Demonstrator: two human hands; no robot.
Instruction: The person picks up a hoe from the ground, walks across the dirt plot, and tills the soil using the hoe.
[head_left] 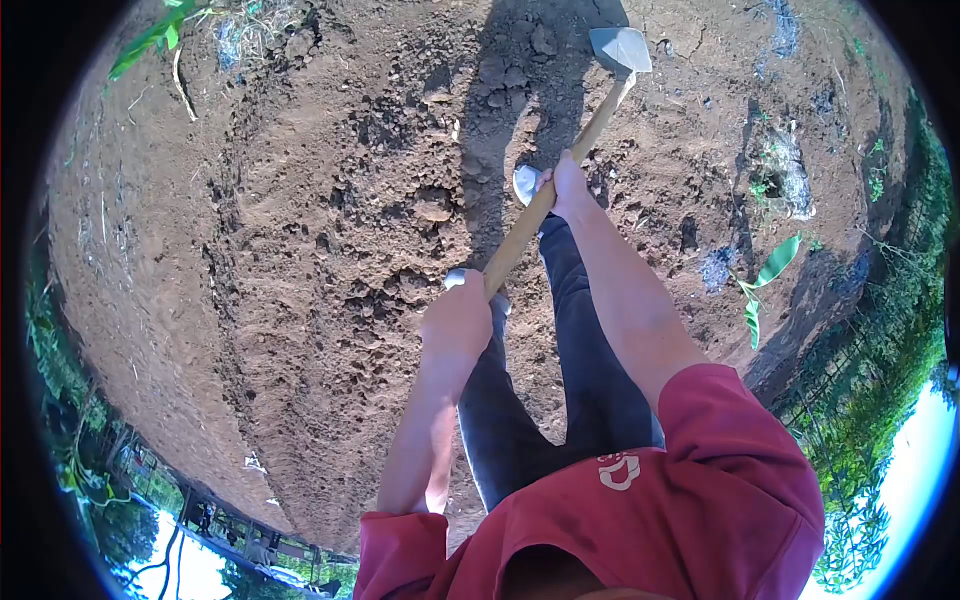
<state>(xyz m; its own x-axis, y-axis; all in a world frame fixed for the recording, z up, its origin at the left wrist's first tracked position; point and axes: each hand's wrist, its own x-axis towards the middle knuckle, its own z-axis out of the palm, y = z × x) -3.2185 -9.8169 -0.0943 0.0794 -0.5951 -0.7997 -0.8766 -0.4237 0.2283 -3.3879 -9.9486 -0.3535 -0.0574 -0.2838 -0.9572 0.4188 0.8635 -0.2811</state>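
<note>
A long wooden-handled hoe slants across the middle of the head view, its flat grey metal blade at the far upper end, over the soil. Near the handle's lower end, my left hand is wrapped round the wood. Farther up, my right hand grips the same handle, closer to the blade. Whether the blade touches the ground I cannot tell. My two shoes show beside the handle, partly covered by my hands and the hoe.
Loose, clumpy brown soil spreads around my feet. Small leafy plants stand at right and upper left. A pale stump-like piece lies at right. Green bushes line the right edge.
</note>
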